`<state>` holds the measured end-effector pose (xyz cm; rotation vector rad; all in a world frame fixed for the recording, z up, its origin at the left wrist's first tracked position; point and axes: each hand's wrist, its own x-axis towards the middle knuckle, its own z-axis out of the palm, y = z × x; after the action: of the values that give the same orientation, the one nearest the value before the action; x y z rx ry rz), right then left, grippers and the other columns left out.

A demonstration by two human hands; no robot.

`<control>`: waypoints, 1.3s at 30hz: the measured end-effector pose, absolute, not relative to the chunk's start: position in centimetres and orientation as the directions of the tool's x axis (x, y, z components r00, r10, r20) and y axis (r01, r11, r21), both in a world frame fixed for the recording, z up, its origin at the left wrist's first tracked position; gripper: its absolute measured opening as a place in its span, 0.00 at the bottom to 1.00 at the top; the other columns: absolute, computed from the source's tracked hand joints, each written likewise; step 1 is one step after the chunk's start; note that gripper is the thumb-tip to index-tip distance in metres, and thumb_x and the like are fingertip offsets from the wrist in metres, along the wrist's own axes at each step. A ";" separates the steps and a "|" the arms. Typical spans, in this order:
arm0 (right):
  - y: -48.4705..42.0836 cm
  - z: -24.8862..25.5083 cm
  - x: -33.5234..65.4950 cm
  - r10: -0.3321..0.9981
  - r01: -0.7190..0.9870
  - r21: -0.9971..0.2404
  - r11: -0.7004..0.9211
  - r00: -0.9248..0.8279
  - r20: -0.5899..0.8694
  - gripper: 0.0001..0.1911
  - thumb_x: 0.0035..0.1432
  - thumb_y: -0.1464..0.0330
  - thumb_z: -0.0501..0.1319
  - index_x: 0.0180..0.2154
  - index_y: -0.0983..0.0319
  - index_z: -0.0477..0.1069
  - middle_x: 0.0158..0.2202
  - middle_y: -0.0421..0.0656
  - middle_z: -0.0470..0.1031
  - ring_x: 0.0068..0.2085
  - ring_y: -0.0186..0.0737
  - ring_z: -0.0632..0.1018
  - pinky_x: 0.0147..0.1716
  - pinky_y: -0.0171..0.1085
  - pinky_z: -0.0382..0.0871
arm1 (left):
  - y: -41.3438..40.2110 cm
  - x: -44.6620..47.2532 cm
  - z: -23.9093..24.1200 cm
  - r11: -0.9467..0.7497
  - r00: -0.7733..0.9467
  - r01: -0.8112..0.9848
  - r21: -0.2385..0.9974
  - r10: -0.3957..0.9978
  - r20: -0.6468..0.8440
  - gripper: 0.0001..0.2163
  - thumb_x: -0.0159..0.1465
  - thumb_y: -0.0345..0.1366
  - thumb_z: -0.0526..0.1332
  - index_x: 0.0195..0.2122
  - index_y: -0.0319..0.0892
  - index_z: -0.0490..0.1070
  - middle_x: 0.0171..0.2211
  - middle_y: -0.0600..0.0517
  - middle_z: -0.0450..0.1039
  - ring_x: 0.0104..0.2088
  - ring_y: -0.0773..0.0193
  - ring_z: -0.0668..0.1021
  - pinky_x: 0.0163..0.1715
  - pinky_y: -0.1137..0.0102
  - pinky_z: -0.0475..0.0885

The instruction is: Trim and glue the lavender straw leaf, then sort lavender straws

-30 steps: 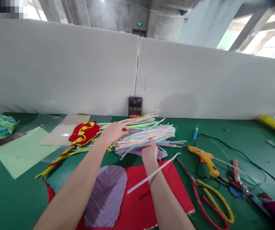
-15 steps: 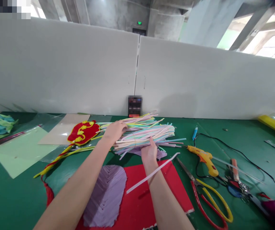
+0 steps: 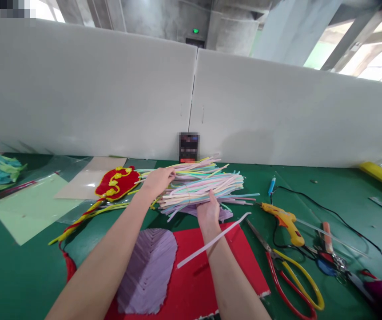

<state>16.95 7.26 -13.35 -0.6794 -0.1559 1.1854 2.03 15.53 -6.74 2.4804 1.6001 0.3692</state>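
Observation:
A thick bundle of pastel pipe cleaners (image 3: 207, 184), in pink, cream, mint, yellow and lilac, lies at the back of the table. My left hand (image 3: 159, 180) is at its left side, fingertips pinched among the stems; exactly which stems they hold is hard to see. My right hand (image 3: 208, 211) grips the bundle from the near side, thumb on top and the other fingers hidden beneath. Across my right forearm rests a single pale lilac pipe cleaner (image 3: 211, 243). Below my arms, a purple leaf-shaped piece (image 3: 151, 271) made of pipe cleaners lies on a red board (image 3: 191, 249).
Right of the board are scissors (image 3: 277, 262) with red and yellow handles, a yellow glue gun (image 3: 284, 222) with its black cord, and pliers (image 3: 327, 249). At left lie a red and yellow ornament (image 3: 117, 182) and green paper (image 3: 31, 209). A white partition (image 3: 111, 98) stands behind.
The view has shifted very slightly. My left fingertips have drawn closer together at the stems; my right hand keeps its hold on the bundle.

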 end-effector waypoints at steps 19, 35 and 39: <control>7.2 -13.1 16.9 0.893 -0.832 -0.515 0.204 0.374 -0.251 0.16 0.59 0.62 0.53 0.48 0.59 0.67 0.44 0.40 0.77 0.45 0.37 0.76 0.55 0.44 0.62 | 16.1 1.6 -7.1 -0.354 0.415 0.788 0.504 0.910 -0.010 0.24 0.67 0.44 0.39 0.40 0.45 0.75 0.42 0.50 0.77 0.41 0.61 0.77 0.39 0.71 0.68; 7.3 -13.7 17.0 0.903 -0.800 -0.566 0.198 0.374 -0.213 0.13 0.58 0.60 0.54 0.43 0.57 0.68 0.41 0.37 0.78 0.44 0.36 0.76 0.52 0.43 0.65 | 13.0 1.0 -0.7 -0.324 0.284 0.874 0.361 0.945 0.161 0.12 0.59 0.40 0.56 0.36 0.45 0.78 0.31 0.51 0.79 0.32 0.60 0.77 0.32 0.71 0.67; 7.3 -13.7 17.1 0.899 -0.796 -0.572 0.196 0.379 -0.219 0.13 0.58 0.60 0.53 0.43 0.57 0.68 0.41 0.38 0.77 0.46 0.36 0.76 0.53 0.43 0.64 | 11.7 0.8 0.2 -0.274 0.259 0.877 0.395 0.961 0.092 0.12 0.59 0.38 0.56 0.37 0.45 0.78 0.27 0.52 0.78 0.27 0.62 0.76 0.28 0.72 0.66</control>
<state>17.07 7.30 -13.74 -0.6795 -0.1786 1.1963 0.84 11.74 0.24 2.2682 1.7039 0.4610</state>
